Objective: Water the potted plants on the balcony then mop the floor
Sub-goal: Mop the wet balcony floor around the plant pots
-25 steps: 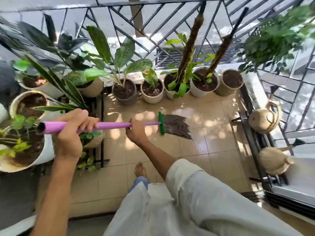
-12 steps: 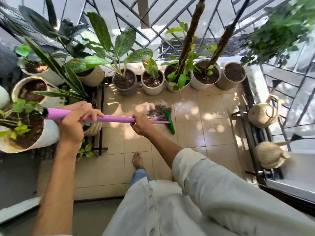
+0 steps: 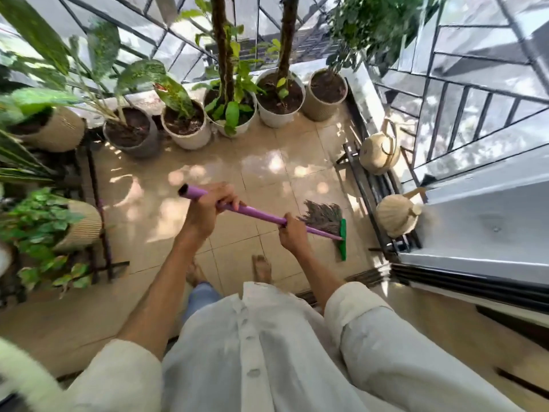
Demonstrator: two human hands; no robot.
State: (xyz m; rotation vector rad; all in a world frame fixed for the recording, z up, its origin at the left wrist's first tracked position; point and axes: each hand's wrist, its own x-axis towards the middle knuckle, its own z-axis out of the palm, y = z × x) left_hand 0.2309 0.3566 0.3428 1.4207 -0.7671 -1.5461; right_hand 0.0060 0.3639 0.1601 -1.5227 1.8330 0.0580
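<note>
A: What is seen to have changed?

B: The mop (image 3: pixel 329 226), held at centre frame a second ago, is now swung to the lower right, by the rack (image 3: pixel 371 188). The handle is clasped by the left hand (image 3: pixel 205 215) near its top and by the right hand (image 3: pixel 292 236) lower down. Mopping is judged under way; watering looks done.

A: And the surface?

B: The floor (image 3: pixel 267 168) is seen wet and glossy. The pots (image 3: pixel 190 126) are lined along the upper edge, under the railing (image 3: pixel 166 40).
</note>
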